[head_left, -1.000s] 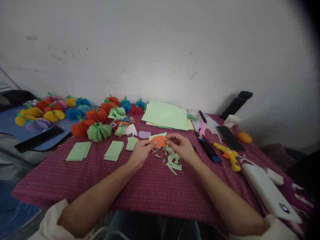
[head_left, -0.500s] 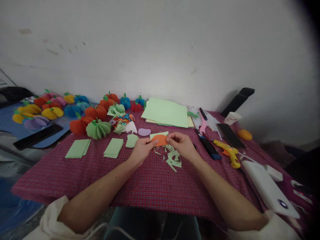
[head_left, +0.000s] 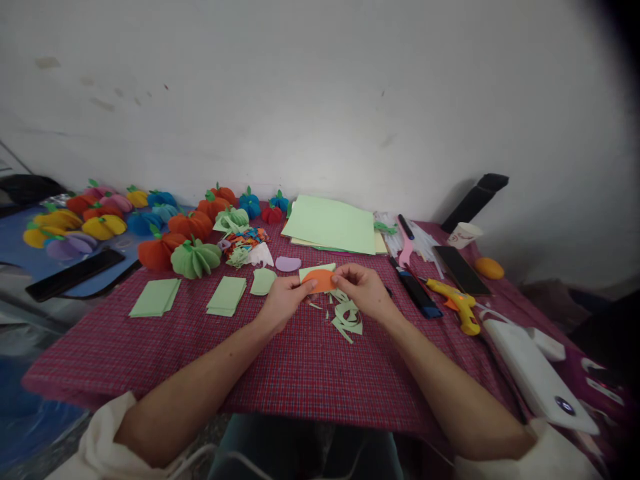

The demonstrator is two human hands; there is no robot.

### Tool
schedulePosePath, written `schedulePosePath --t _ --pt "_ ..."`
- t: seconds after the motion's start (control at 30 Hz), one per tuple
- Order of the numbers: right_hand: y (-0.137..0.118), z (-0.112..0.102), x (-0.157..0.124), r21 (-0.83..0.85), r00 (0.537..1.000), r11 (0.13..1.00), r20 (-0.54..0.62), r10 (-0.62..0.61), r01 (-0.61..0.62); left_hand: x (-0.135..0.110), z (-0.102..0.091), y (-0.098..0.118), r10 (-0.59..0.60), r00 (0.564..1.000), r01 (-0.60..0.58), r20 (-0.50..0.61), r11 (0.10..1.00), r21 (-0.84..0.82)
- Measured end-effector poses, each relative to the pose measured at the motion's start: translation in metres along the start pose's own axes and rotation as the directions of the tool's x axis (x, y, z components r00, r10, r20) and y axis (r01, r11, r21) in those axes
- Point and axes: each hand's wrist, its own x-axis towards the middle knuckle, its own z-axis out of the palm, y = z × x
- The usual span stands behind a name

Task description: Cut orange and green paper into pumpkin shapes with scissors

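Cutout in orange (head_left: 319, 282) is pinched at both ends by left hand (head_left: 283, 301) and right hand (head_left: 366, 291), seemingly steadied against green paper (head_left: 309, 270).

The 1 view looks from the person's head, forward and down, across the checked tablecloth (head_left: 300, 380) to the wall (head_left: 320, 100) behind it. The left hand (head_left: 283, 300) and right hand (head_left: 367, 291) fall mid-frame, fairly near; legs (head_left: 255, 447) show below, and darkness rounds the upper right corner.
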Motion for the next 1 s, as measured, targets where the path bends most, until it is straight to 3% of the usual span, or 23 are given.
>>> schedulePosePath --t 0.33,1.0 --pt "-0.0005 0.0021 0.0007 0.097 0.999 0.994 0.0 0.041 -0.041 -0.001 0.001 0.0029 -0.035 0.999 0.036 0.025 0.997 -0.064" --pt "0.0014 -0.0018 0.002 0.029 0.999 0.999 0.033 0.022 -0.023 -0.0003 0.0017 -0.0007 -0.023 0.999 0.026 0.035 0.998 -0.065"
